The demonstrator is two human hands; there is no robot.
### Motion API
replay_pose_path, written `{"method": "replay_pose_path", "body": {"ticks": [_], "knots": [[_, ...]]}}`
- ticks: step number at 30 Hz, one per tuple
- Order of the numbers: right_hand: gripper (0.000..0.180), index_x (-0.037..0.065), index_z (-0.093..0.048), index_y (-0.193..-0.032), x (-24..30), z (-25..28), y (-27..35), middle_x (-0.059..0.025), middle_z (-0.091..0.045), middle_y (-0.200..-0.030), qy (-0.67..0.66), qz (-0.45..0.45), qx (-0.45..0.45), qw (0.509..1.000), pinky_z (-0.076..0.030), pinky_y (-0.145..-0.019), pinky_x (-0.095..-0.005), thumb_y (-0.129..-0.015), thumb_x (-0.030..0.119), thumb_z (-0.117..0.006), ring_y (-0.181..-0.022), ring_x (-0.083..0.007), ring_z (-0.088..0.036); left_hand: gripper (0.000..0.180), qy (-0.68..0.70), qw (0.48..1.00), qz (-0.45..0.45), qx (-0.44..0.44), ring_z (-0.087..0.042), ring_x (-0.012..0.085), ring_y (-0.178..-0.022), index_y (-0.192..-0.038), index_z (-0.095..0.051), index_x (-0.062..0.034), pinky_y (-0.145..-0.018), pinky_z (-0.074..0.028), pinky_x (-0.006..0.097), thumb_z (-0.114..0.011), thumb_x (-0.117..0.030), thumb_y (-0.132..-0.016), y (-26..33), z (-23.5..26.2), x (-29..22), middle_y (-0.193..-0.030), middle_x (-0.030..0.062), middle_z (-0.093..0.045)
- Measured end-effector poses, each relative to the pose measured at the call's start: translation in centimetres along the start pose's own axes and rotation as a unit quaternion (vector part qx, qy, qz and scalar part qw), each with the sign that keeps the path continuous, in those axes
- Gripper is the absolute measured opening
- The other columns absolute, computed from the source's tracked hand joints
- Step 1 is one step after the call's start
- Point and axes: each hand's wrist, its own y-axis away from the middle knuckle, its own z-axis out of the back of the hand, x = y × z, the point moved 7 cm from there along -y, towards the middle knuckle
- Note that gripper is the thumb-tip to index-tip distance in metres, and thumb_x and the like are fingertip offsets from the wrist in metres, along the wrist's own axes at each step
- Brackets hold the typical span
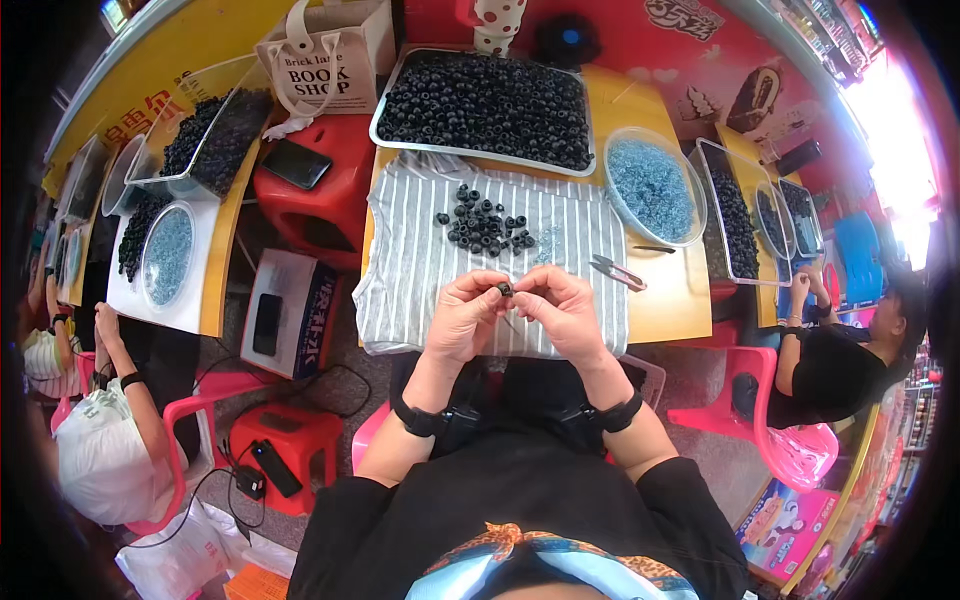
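Bead (505, 289), small, black and ring-shaped, sits pinched between the fingertips of the left hand (463, 317) and the right hand (562, 313), both closed on it above the near edge of a grey striped cloth (420, 260). Beyond the hands, a loose heap of like black beads (483, 225) lies on the cloth, with small snips (617, 270) to the right (blades closed, as far as can be told). Cloth covers a yellow table (665, 300). Farther back stand a metal tray of black beads (485, 97) and a clear bowl of pale blue beads (653, 187). A red stool (325, 200) carries a dark phone (297, 163); a white paper bag with printed lettering (325, 62) stands behind it.
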Motion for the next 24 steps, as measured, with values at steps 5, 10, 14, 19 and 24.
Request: {"method": "replay_pose_path", "body": {"ticks": [5, 10, 14, 19, 24], "knots": [[0.009, -0.002, -0.065, -0.095, 0.1, 0.5, 0.5, -0.0045, -0.062, -0.087, 0.015, 0.055, -0.022, 0.998, -0.048, -0.064, -0.0208, -0.087, -0.006, -0.064, -0.074, -0.0077, -0.06, 0.02, -0.02, 1.0, 0.009, -0.012, -0.063, 0.0139, -0.08, -0.109, -0.067, 0.0006, -0.071, -0.05, 0.024, -0.066, -0.004, -0.09, 0.1, -0.4, 0.7, -0.099, 0.0082, -0.069], [0.01, -0.003, -0.065, -0.095, 0.7, 0.1, 0.6, -0.0043, -0.062, -0.086, 0.1, 0.111, -0.019, 0.989, -0.047, -0.063, -0.0213, -0.086, -0.008, -0.063, -0.073, -0.0082, -0.058, 0.018, -0.036, 0.999, 0.005, -0.005, -0.062, 0.0131, -0.081, -0.107, -0.068, -0.0007, -0.07, -0.049, 0.023, -0.066, -0.005, -0.089, 0.2, -0.5, 0.2, -0.099, 0.0075, -0.066], [0.008, -0.004, -0.064, -0.091, 0.7, -0.1, 0.6, -0.0026, -0.061, -0.083, 0.113, 0.109, -0.024, 0.987, -0.048, -0.064, -0.0219, -0.084, -0.007, -0.065, -0.073, -0.0078, -0.06, 0.017, -0.042, 0.999, -0.01, 0.006, -0.061, 0.0111, -0.082, -0.106, -0.069, -0.0016, -0.07, -0.049, 0.022, -0.066, -0.004, -0.089, 0.3, -0.8, -0.1, -0.1, 0.0069, -0.064], [0.016, -0.002, -0.065, -0.099, 1.5, -0.2, -0.1, -0.0049, -0.066, -0.089, 0.083, 0.026, 0.033, 0.996, -0.05, -0.068, -0.0222, -0.084, -0.006, -0.065, -0.08, -0.0078, -0.063, 0.03, -0.034, 0.999, 0.018, -0.006, -0.062, 0.0106, -0.078, -0.117, -0.063, -0.0008, -0.065, -0.05, 0.02, -0.068, -0.006, -0.088, 0.4, -1.0, -0.3, -0.097, 0.0058, -0.064], [0.022, -0.002, -0.066, -0.105, 2.5, -1.1, -0.5, -0.0084, -0.07, -0.092, 0.138, 0.029, 0.129, 0.982, -0.052, -0.071, -0.0244, -0.084, -0.004, -0.065, -0.081, -0.0115, -0.067, 0.053, 0.01, 0.998, 0.054, 0.011, -0.061, 0.0099, -0.07, -0.134, -0.05, 0.0005, -0.057, -0.05, 0.019, -0.072, -0.006, -0.086, 0.2, -1.7, 0.2, -0.093, 0.0054, -0.064]]}}
